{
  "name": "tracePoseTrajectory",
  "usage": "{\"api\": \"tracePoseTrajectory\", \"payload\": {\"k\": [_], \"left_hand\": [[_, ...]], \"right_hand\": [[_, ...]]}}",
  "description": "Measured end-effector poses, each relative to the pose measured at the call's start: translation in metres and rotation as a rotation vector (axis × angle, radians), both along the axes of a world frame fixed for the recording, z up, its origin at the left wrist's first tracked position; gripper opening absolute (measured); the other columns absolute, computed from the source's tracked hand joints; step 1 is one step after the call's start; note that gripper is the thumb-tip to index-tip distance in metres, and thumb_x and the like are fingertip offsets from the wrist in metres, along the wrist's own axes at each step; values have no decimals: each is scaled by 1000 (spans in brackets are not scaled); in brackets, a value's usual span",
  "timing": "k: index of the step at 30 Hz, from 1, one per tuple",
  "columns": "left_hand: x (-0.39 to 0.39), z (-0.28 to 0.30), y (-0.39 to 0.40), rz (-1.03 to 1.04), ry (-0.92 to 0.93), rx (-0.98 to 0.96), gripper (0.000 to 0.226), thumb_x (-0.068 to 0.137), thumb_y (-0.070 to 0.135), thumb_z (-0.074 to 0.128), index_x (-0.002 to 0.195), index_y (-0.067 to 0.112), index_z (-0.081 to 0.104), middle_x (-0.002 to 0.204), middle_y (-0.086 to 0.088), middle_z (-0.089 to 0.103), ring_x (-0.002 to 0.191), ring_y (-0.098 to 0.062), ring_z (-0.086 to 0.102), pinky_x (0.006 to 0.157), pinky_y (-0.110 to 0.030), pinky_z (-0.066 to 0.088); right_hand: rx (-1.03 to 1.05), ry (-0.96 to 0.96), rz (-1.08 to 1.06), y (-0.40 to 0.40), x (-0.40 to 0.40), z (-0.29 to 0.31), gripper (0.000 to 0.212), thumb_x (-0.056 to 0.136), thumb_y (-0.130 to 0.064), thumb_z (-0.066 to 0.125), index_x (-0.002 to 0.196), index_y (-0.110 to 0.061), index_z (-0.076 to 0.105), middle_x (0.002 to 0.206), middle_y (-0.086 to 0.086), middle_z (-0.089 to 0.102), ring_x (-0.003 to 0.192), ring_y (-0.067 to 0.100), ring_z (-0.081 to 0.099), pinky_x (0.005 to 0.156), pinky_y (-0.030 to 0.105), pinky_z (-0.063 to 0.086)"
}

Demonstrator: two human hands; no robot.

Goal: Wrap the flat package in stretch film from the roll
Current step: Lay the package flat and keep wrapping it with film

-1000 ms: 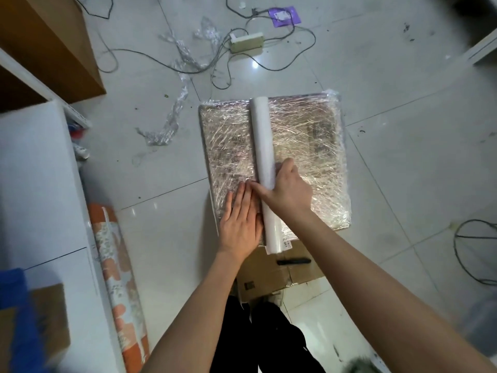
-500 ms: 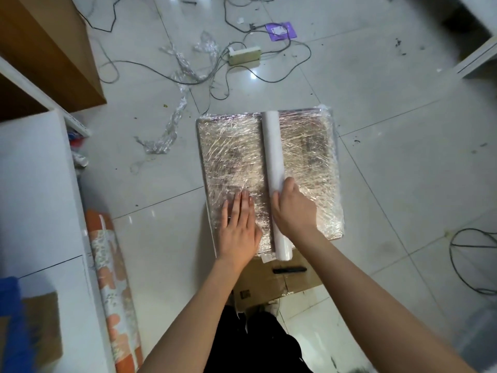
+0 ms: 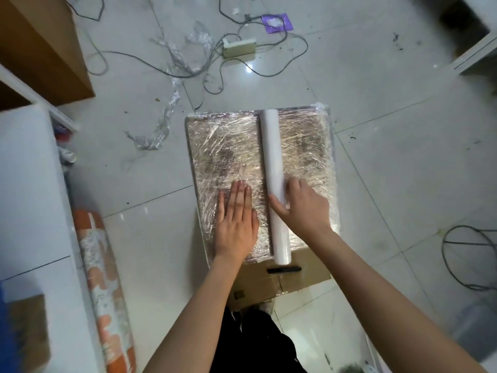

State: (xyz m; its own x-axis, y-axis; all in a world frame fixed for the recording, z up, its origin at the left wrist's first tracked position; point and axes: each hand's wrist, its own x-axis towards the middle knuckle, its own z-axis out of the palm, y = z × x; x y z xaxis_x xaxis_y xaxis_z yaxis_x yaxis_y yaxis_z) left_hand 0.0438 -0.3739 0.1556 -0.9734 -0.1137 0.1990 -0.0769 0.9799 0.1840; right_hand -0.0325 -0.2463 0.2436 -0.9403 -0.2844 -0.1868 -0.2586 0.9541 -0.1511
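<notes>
- Head view looks straight down on the flat package [image 3: 223,149], which lies on the tiled floor [image 3: 376,76] with its near edge over a piece of cardboard [image 3: 304,278]; shiny film already covers its whole top.
- Lengthwise on the package, a little right of the middle, lies the roll [image 3: 271,162], its near end sticking out past the package edge, likely so the film comes off across the full width.
- Pressing down on the wrapped surface just left of the roll, the left hand [image 3: 236,222] is flat with straight fingers, apparently to pin the laid film and keep the package from sliding.
- Around the roll's near half the right hand [image 3: 301,208] curls, thumb on the left side and fingers on the right, a grip suited to rolling it sideways.
- A dark marker [image 3: 284,270] rests on the cardboard just beyond the roll's end.
- Crumpled film scraps [image 3: 164,122] lie well apart on the floor.
</notes>
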Motion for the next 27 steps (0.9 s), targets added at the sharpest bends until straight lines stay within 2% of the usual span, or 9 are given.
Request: {"api": "tracePoseTrajectory", "payload": {"k": [6,10,13,15,18,21,24,25,27], "left_hand": [[6,-2,3,1,11,11,57,102,31,5,151,4,-5,159,-10,9,148,-22,-6,120,-45,-1],[3,5,1,22,-15,17,60,97,30,24,148,2,12,157,-9,20,147,-20,-7,120,-43,0],[-7,10,-1,15,-64,19,59,95,30,26,146,2,18,154,-8,21,147,-18,-9,119,-43,1],[-12,13,-3,17,-78,29,59,94,31,27,145,2,23,154,-8,23,147,-17,-8,119,-42,1],[-12,19,-10,-4,-69,113,61,92,35,36,144,7,28,153,-10,31,147,-18,7,119,-41,3],[-14,32,-20,-6,27,206,58,86,35,54,136,10,41,144,-9,40,138,-20,21,117,-37,4],[-38,57,-16,50,44,98,57,80,26,64,131,7,48,132,-12,54,126,-23,36,111,-37,15],[-52,66,-13,56,13,68,60,85,28,54,139,7,40,142,-13,46,134,-24,31,112,-38,11],[-78,74,-6,22,-142,-29,66,96,37,23,150,7,-1,159,-10,-3,147,-23,-7,116,-40,-9]], "right_hand": [[-272,-127,-260,-5,-3,5,43,81,-46,60,102,-14,42,94,0,54,86,25,58,64,30,35],[-160,-140,-219,-33,-25,12,71,81,-62,55,122,-8,37,111,6,54,97,28,58,65,32,37],[-137,-148,-197,-33,-38,5,62,87,-59,50,122,-9,39,116,10,54,101,30,56,65,33,36],[-262,-174,-220,-26,-43,2,52,86,-56,55,110,-11,43,99,5,54,88,26,54,62,31,33],[-464,-217,-281,-19,-49,4,44,79,-51,68,91,-17,43,71,-8,43,67,16,45,54,30,29],[-643,-211,-369,-16,-53,5,46,72,-43,77,91,-16,46,74,-7,48,71,17,49,62,29,37],[-619,-177,-358,-17,-46,3,46,73,-43,77,91,-16,44,74,-6,50,70,18,51,60,29,36],[-599,-160,-352,-16,-43,1,44,74,-44,76,90,-17,44,75,-5,52,69,18,52,57,29,36],[-552,-116,-344,-14,-39,-2,41,75,-46,74,88,-20,45,78,-2,56,69,20,55,53,28,35]]}}
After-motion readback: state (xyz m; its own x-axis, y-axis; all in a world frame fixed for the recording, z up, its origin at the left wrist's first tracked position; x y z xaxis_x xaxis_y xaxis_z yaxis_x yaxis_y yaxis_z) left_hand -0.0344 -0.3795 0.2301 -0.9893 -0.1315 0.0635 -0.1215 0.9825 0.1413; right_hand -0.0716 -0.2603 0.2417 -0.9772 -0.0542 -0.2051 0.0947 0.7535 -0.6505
